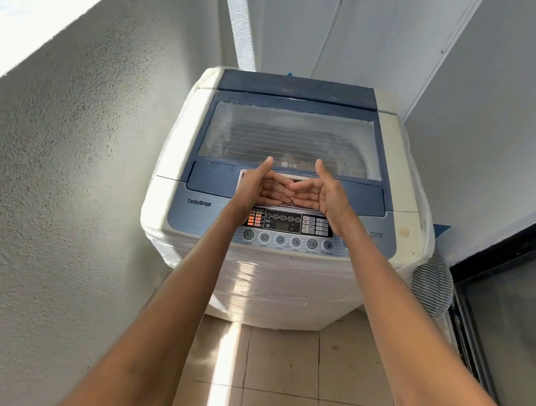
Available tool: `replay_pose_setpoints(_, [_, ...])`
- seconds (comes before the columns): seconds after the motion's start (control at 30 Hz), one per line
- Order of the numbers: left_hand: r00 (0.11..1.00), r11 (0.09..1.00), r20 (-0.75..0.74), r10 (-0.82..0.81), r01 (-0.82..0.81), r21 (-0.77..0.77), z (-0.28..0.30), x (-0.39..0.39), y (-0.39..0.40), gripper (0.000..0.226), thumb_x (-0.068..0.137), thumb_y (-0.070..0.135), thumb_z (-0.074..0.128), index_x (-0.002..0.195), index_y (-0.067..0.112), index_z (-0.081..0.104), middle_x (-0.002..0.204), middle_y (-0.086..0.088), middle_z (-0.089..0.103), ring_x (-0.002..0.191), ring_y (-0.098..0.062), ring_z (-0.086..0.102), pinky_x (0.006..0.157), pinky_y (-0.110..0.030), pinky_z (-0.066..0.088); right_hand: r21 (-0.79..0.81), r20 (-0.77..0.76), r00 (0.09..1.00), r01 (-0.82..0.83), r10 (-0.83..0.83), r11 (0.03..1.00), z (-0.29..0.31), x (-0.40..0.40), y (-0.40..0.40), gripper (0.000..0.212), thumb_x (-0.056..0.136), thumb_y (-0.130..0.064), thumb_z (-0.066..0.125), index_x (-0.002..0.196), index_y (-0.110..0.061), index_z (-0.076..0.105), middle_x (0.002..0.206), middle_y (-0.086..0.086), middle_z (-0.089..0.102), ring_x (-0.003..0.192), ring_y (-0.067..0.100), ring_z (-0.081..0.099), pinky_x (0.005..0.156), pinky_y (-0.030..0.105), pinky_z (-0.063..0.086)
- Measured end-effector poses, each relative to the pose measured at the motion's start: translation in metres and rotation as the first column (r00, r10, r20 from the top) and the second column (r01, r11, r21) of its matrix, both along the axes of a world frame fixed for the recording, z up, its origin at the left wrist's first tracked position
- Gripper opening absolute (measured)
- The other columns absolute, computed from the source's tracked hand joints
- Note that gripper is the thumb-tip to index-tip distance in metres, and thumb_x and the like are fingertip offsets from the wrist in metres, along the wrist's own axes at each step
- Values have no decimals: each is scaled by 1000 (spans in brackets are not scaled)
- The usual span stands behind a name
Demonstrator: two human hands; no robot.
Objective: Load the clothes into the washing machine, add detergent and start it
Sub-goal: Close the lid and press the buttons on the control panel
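Washing machine (pixel 288 205) sits centre frame, top-loader w/ blue-trimmed lid (pixel 292 139) shut flat; thru the clear window the drum looks dim, can't tell if any clothes are inside. Control panel (pixel 287 226) runs along the near edge, display dark, so prob. not powered on. No clothes in hand and no detergent in view anywhere, so the task looks barely begun: lid not yet open, loading, detergent and start all left to do, as far as this shows. Left hand (pixel 263 187) and right hand (pixel 319 195) are held out together over the front edge of the lid, just above the pale lid handle (pixel 291 177) and beyond the panel; fingertips meet in the middle, thumbs stick up toward the window, palms face back toward the camera. Each grip is half-curled and holds nothing. Whether fingers actually touch the lid can't be told; they seem to hover above it. Next move likely calls for hooking the handle and lifting the lid. Outward: striped cloth (pixel 432 285) hangs at the machine's right side, mid-right of frame; textured wall (pixel 60 196) fills the left, dark-framed glass door (pixel 514 314) lower right, tiled floor (pixel 281 371) at bottom centre.
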State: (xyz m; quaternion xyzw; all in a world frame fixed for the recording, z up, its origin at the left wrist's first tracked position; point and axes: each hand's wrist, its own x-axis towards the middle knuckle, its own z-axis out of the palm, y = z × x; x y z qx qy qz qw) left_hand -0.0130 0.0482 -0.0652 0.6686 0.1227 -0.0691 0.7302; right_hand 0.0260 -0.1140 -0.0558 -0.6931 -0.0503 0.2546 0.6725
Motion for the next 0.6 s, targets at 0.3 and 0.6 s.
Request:
replay_pose_setpoints(0.3, [998,999,54,33,-35,39,-3,-2,-4,67,100,48,28,92,-2,71,78,-15,72,75,-24,71,59,-22,55,-17,31,999,22,-21,1000,-1,-2,2,67,98,-52,30,86,-2,72,84,8,74,82,19,71,74,26,58])
replay_pose_setpoints(0.6, [998,999,61,26,-28,39,-3,-2,-4,66,99,48,29,92,-3,71,73,-11,73,73,-24,71,58,-23,55,-6,38,999,23,-23,1000,0,-3,1,66,98,-52,32,85,-1,72,87,10,74,80,18,72,69,24,58])
